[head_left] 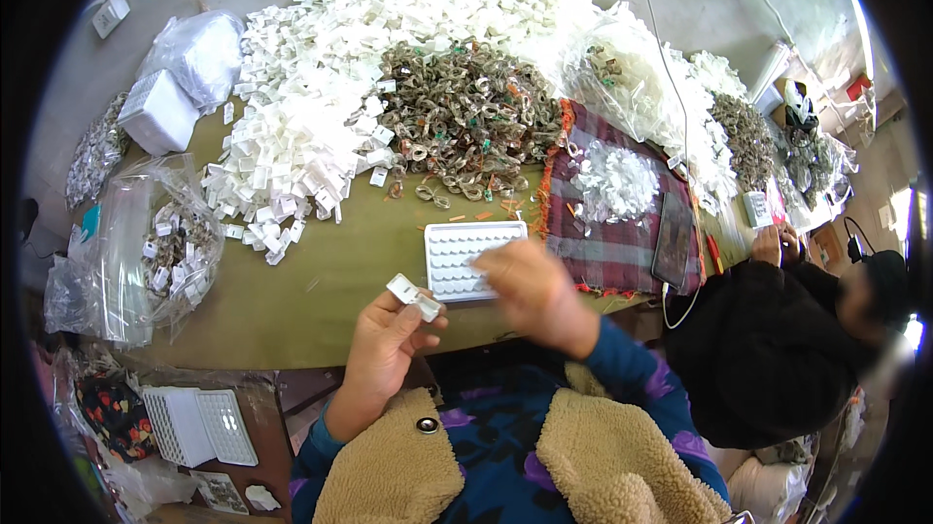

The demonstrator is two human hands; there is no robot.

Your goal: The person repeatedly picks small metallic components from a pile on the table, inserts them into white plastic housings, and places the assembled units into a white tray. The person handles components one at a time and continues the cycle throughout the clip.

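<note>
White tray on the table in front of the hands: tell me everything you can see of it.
The tray is white, rectangular and shallow, with a smooth raised rim and rows of small rounded cells; it looks like moulded plastic. It lies flat on the olive-green table, left of the plaid cloth. The blurred right hand covers its lower right corner; whether they touch, I cannot tell. Whether the cells hold anything is too small to tell.

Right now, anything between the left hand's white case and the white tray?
Nothing visible between the white case in the left hand and the white tray. The blurred right hand hides part of the tray's right side.
</note>
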